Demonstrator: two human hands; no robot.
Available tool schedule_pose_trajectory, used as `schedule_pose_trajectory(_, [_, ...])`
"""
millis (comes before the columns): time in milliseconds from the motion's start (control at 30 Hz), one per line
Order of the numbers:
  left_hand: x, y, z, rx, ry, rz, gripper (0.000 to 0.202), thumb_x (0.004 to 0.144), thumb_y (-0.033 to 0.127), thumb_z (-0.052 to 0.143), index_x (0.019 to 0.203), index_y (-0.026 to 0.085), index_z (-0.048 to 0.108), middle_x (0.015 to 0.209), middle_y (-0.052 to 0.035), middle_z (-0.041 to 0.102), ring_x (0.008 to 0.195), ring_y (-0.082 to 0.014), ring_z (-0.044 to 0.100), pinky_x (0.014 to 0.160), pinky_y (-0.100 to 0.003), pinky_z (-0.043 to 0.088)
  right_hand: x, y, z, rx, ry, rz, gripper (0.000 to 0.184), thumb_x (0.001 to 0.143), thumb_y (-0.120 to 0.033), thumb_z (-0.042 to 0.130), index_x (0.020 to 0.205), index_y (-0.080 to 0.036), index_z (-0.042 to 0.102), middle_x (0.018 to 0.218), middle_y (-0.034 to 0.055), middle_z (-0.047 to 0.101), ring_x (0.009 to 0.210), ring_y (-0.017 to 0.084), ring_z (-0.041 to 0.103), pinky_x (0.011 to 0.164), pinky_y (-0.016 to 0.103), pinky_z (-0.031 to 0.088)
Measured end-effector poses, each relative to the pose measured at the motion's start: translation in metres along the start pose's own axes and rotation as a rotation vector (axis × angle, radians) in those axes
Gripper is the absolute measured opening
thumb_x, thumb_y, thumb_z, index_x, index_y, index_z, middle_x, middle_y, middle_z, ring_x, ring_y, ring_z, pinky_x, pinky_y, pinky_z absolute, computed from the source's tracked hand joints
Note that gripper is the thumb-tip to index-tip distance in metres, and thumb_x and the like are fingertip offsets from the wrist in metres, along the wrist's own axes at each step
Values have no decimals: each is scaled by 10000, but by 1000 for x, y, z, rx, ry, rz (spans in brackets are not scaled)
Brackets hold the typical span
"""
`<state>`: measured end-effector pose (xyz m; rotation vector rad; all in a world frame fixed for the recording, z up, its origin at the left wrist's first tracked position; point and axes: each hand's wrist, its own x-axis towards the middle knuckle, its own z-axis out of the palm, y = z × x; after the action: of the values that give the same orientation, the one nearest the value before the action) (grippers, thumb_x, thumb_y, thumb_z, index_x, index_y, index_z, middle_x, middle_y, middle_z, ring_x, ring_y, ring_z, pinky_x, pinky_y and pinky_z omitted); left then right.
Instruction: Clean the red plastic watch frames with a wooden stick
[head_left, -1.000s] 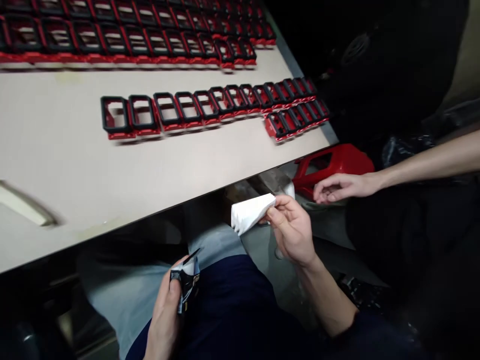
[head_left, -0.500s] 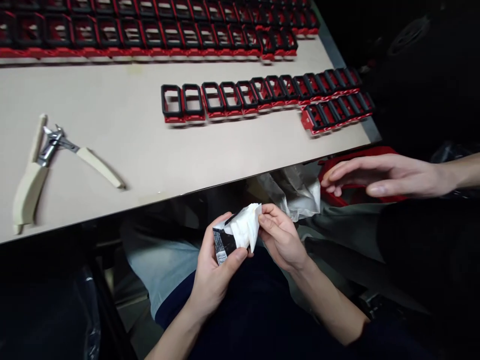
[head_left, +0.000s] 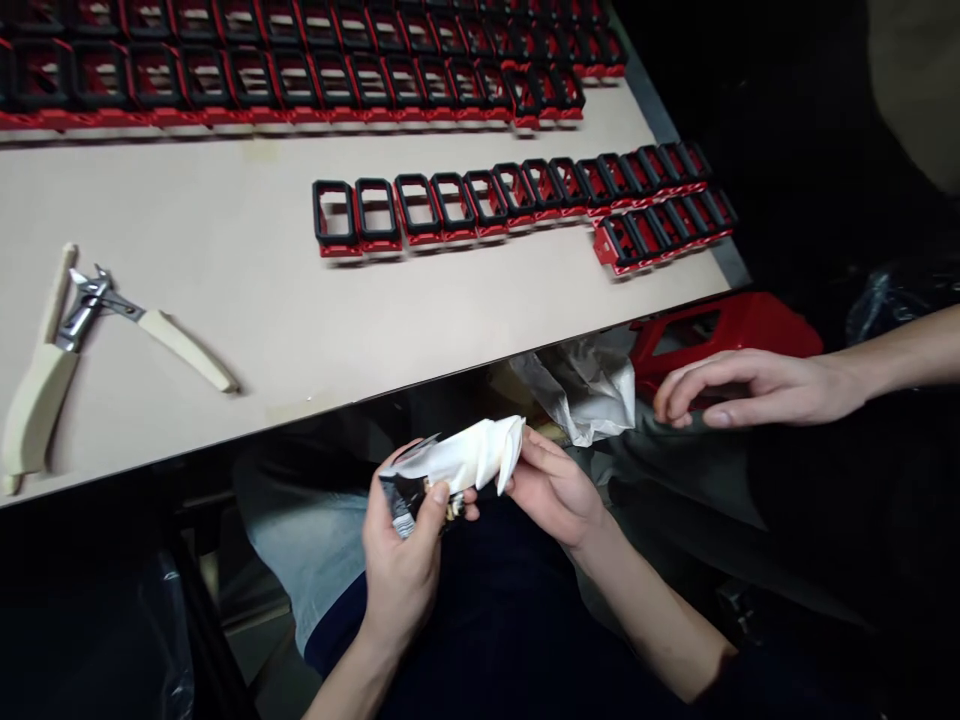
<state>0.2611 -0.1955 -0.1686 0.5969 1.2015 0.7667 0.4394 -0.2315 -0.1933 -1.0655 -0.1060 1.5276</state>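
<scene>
Left hand (head_left: 401,570) grips a black printed sachet (head_left: 400,505) and right hand (head_left: 555,490) pinches the white tissue (head_left: 465,458) protruding from it, both held between the hands below the table (head_left: 225,330) edge; a co-worker's hand (head_left: 757,390) curves just beside a red plastic part (head_left: 720,330).

A pale surface (head_left: 300,320) carries dense ranks of black-and-red rectangular frames (head_left: 300,85) at 12 o'clock, with a single row of the same frames (head_left: 450,205) at 1 o'clock and a shorter, angled row (head_left: 664,225) at 2 o'clock (set just beside the longer one). Cream-handled side cutters (head_left: 86,300) lie open at 9 o'clock, well apart from the frames.
</scene>
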Motion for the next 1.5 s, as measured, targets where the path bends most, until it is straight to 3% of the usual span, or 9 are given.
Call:
schedule_pose_trajectory(267, [1, 7, -22, -20, 227, -135, 618, 692, 327, 1011, 1249, 298, 744, 902, 44, 826, 750, -193, 821, 738, -212, 675, -18, -64, -63, -60, 227, -357, 202, 855, -449, 818, 853, -275, 716, 892, 7, 691, 774, 175, 552, 603, 272, 460])
schedule_pose_trajectory(467, [-6, 0, -15, -2, 172, -204, 803, 564, 269, 1044, 1305, 321, 740, 925, 37, 827, 764, -214, 815, 717, -231, 684, -27, -82, -81, -117, 272, -487, 179, 913, -438, 785, 845, -279, 734, 881, 18, 681, 786, 187, 539, 611, 287, 463])
schedule_pose_trajectory(700, [-22, 1, 6, -42, 140, -222, 780, 650, 408, 1036, 1342, 245, 714, 916, -5, 786, 748, -185, 759, 679, -235, 648, -37, -104, -89, -126, 281, -619, 111, 914, -433, 796, 895, -329, 761, 972, 15, 705, 831, 198, 577, 608, 308, 472])
schedule_pose_trajectory(833, [-25, -2, 6, -97, 112, -212, 796, 688, 381, 1020, 1390, 239, 673, 938, -21, 777, 745, -185, 744, 657, -253, 615, -38, -99, -75, -160, 244, -595, 174, 995, -479, 730, 895, -340, 761, 980, 14, 741, 827, 189, 646, 605, 313, 494])
schedule_pose_trajectory(900, [-25, -3, 4, -110, 77, -221, 745, 733, 381, 993, 1380, 215, 665, 901, -32, 773, 731, -187, 735, 664, -269, 602, -35, -78, -57, -225, 203, -497, 125, 964, -430, 788, 986, -308, 775, 1004, 40, 770, 828, 194, 687, 622, 320, 534])
schedule_pose_trajectory(1000, [-23, -4, -1, -110, 37, -221, 677, 788, 384, 952, 1364, 193, 651, 880, -44, 764, 742, -205, 737, 683, -302, 595, -31, -36, -23, -419, 71, -252, 347, 845, -345, 909, 1135, -242, 749, 1065, 66, 795, 881, 193, 733, 689, 307, 595])
schedule_pose_trajectory(1100, [-22, -4, -8, -106, -3, -199, 667, 805, 403, 940, 1363, 205, 634, 918, -41, 759, 772, -222, 748, 694, -330, 597, -28, -7, 6, -549, -63, -115, 275, 858, -320, 876, 1059, -206, 727, 958, 38, 783, 847, 164, 740, 708, 268, 604])
schedule_pose_trajectory(1267, [-22, -6, -24, -163, -153, -209, 608, 888, 614, 840, 1285, 187, 668, 960, -88, 782, 741, -211, 730, 646, -314, 570, -16, -3, 27, -638, -30, -375, 89, 931, -218, 762, 999, -213, 706, 923, 10, 735, 732, 122, 713, 638, 225, 602])
schedule_pose_trajectory(1500, [-17, -10, -38, -231, -292, -244, 606, 1003, 721, 606, 1221, 170, 731, 1014, -114, 794, 702, -221, 730, 675, -362, 597, -5, -12, 40, -1000, -190, -816, 223, 948, -18, 638, 1053, -210, 679, 986, 46, 730, 858, 140, 736, 722, 228, 636])
